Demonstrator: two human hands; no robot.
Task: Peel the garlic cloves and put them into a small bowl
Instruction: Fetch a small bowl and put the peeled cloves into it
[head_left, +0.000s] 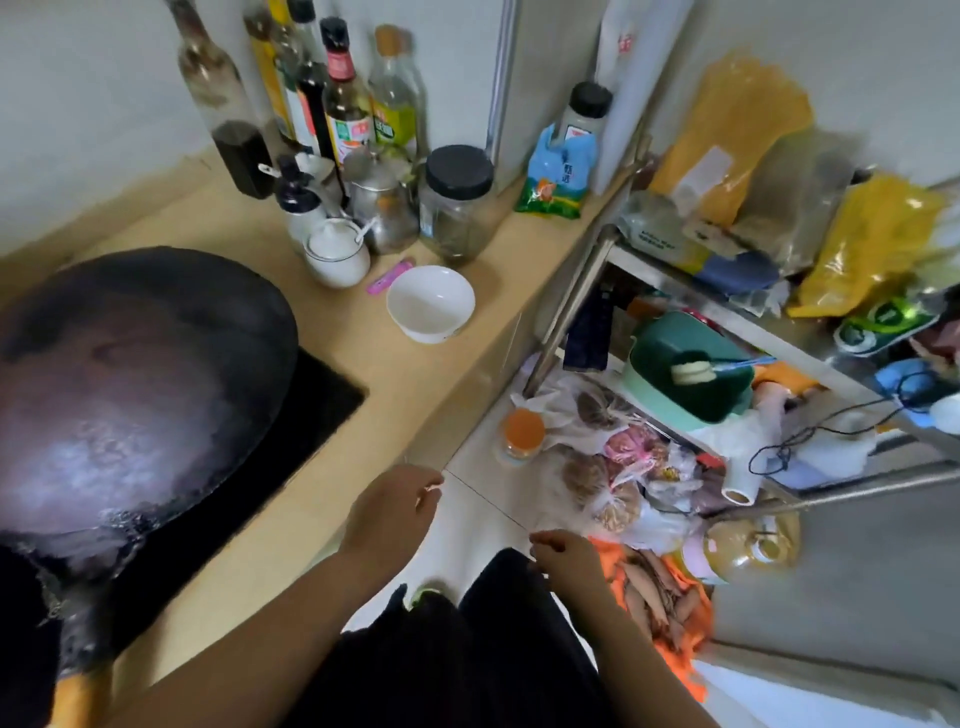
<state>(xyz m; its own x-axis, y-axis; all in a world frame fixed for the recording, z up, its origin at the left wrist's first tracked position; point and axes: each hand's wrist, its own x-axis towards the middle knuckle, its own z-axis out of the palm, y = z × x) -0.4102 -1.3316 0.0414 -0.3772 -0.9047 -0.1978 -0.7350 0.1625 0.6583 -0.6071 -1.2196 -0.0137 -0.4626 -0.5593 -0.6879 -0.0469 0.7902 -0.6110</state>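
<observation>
The small white bowl (451, 285) stands on the beige counter beside a seasoning pot, and its inside looks bare. My left hand (387, 512) hovers at the counter's front edge with its fingers curled, pinching a small pale garlic clove (430, 488) at the fingertips. My right hand (569, 556) is a short way to the right, above the floor, apart from the left. Its fingers are curled together, and whether anything is between them is hidden.
A big black wok (130, 374) sits on the dark cooktop at the left. Sauce bottles (343, 98) and a black-lidded jar (457, 202) crowd the counter's back. A metal rack (779, 332) full of bags stands at the right, with bags of food (618, 483) on the floor.
</observation>
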